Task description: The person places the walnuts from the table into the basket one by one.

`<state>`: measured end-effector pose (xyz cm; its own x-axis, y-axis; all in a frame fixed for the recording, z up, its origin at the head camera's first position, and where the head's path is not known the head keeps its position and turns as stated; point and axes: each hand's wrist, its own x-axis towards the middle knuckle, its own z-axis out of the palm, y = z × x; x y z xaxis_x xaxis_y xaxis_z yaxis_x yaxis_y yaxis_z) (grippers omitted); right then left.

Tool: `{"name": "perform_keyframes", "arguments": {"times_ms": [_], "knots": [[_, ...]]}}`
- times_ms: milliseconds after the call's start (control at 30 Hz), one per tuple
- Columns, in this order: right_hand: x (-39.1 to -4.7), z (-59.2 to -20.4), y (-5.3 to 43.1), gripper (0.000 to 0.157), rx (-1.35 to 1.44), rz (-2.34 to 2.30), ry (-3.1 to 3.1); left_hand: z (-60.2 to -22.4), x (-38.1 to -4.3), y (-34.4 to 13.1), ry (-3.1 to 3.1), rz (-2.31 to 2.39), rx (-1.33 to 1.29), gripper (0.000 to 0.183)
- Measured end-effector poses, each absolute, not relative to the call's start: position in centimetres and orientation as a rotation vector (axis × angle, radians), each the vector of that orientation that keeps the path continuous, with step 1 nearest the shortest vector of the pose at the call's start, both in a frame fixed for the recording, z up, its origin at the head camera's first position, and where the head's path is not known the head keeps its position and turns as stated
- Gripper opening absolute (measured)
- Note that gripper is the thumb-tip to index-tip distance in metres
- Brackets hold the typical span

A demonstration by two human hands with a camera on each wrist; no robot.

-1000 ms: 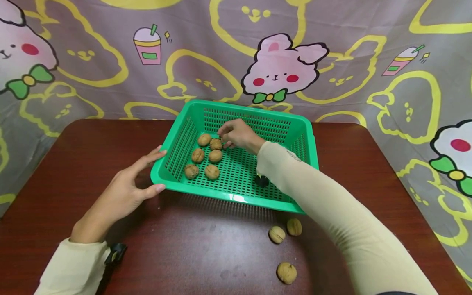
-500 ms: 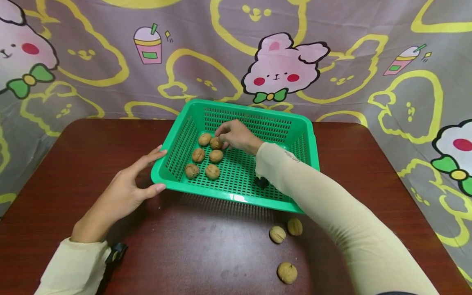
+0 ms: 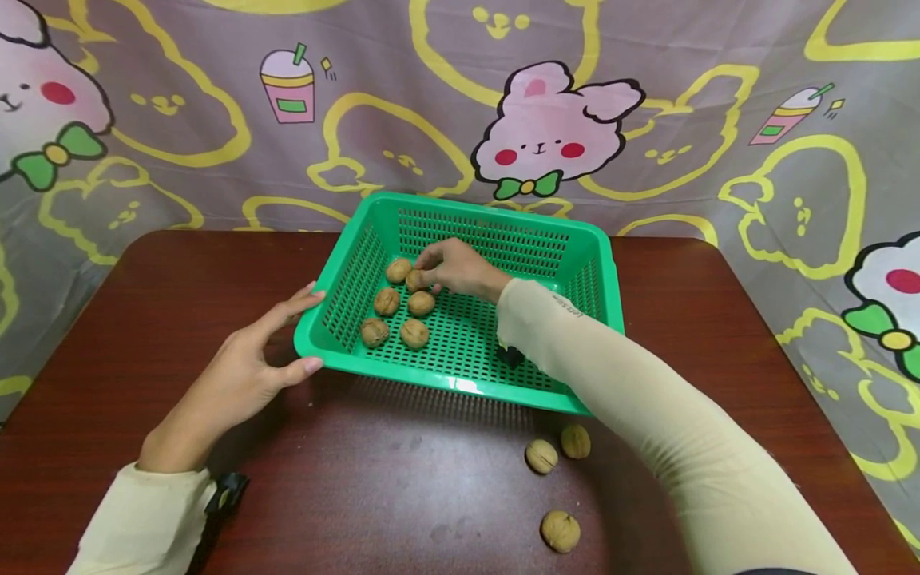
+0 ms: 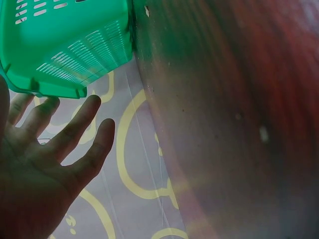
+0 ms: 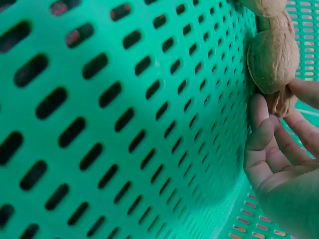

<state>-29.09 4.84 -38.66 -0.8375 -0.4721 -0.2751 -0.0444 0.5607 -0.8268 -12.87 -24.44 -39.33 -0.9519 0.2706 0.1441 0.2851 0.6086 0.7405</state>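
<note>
A green plastic basket (image 3: 460,385) with slotted walls stands on the table. Inside its left part lie several walnuts (image 3: 421,303) in two rough columns. My right hand (image 3: 463,267) reaches into the basket and holds the far walnut (image 3: 413,280) of the right column between thumb and fingers, down on the basket floor. In the right wrist view the fingers surround that walnut (image 5: 285,102), partly hidden behind a nearer walnut (image 5: 273,60). My left hand (image 3: 237,371) touches the basket's left rim, fingers spread and fairly straight, thumb at the front corner.
Three more walnuts (image 3: 560,531) lie on the dark wooden table (image 3: 402,495) in front of the basket, to the right. A patterned cloth (image 3: 388,48) hangs right behind the table and along its sides.
My right hand has moved slightly left and its fingers have closed around the far walnut, which shifted a little left. The left hand and basket have stayed put.
</note>
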Motion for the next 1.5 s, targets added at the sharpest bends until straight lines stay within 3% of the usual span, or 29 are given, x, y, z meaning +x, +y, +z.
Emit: {"name": "perform_keyframes", "arguments": {"times_ms": [500, 767, 933, 1133, 1300, 1500], "knots": [[-29.0, -38.0, 5.5, 0.029, -0.32, -1.286, 2.417, -39.2, -12.8, -24.2, -2.792, -1.302, -0.51, 0.084], [-27.4, -33.4, 8.1, 0.034, -0.324, -1.308, 2.415, -39.4, -12.7, -24.2, -2.798, -1.292, -0.505, 0.083], [-23.3, -29.3, 11.6, 0.029, -0.427, -1.319, 2.458, -39.3, -12.7, -24.3, -2.795, -1.277, -0.509, 0.083], [-15.3, -27.0, 16.6, 0.026, -0.523, -1.231, 2.572, -39.2, -12.8, -24.2, -2.8, -1.271, -0.509, 0.082], [-9.6, -27.8, 19.8, 0.027, -0.592, -1.303, 2.609, -39.1, -12.8, -24.4, -2.804, -1.264, -0.493, 0.082], [-5.0, -30.3, 22.3, 0.042, -0.796, -1.524, 2.546, -39.2, -12.7, -24.4, -2.808, -1.279, -0.489, 0.082]]}}
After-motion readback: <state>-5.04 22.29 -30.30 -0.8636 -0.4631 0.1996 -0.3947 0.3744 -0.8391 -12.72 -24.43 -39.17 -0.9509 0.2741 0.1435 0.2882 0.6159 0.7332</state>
